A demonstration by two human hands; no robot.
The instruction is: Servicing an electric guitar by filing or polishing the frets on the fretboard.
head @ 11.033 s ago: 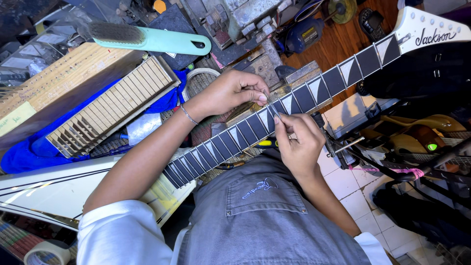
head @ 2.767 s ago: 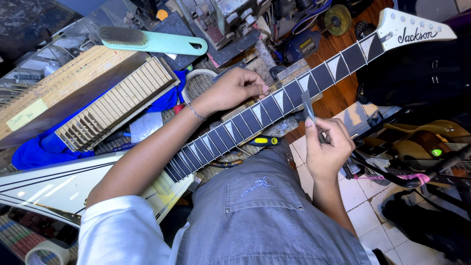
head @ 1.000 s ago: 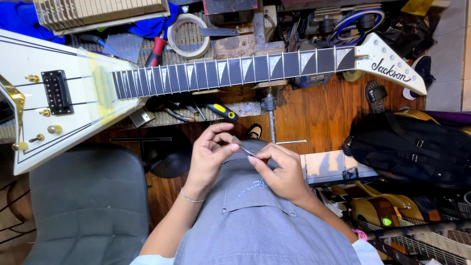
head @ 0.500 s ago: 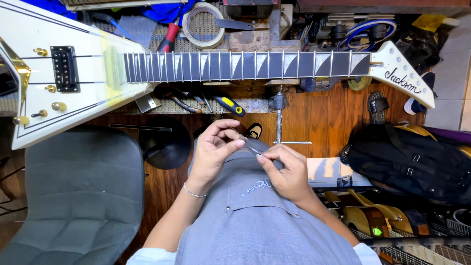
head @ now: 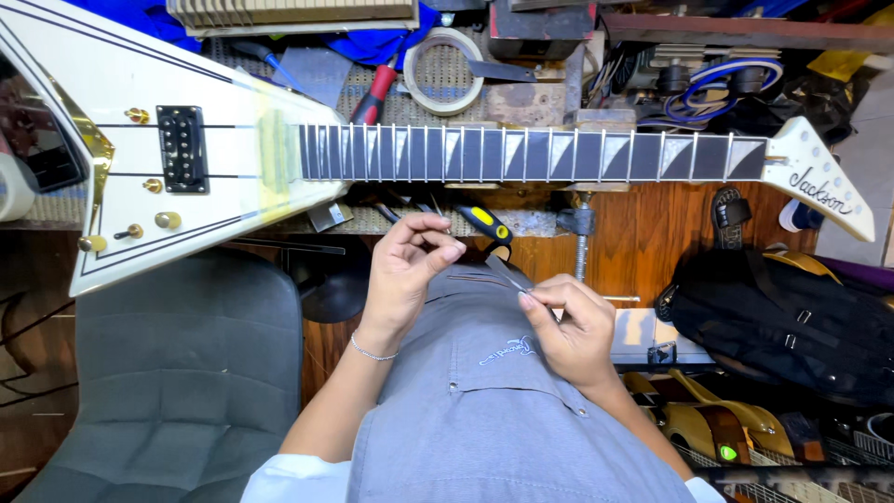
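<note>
Both hands have come off the guitar neck and now meet over the lap, with the view swung so the guitar lies level.

Left hand (head: 407, 272) has its fingertips drawn together near the tip of a thin metal strip (head: 507, 274), and whether they touch it is hard to tell; the right hand (head: 570, 328) pinches the strip's other end between thumb and forefinger. Strip sits just above the grey shirt (head: 494, 410), at 6 o'clock from the neck of the white guitar (head: 177, 214), which lies across the surface (head: 531, 222). A yellow-handled tool (head: 488, 224) lies just at 12 o'clock from the strip. A roll of tape (head: 445, 58) sits at 12 o'clock beyond the neck, a black bag (head: 792, 321) at 3 o'clock, a grey chair (head: 158, 373) at 9 o'clock.
</note>
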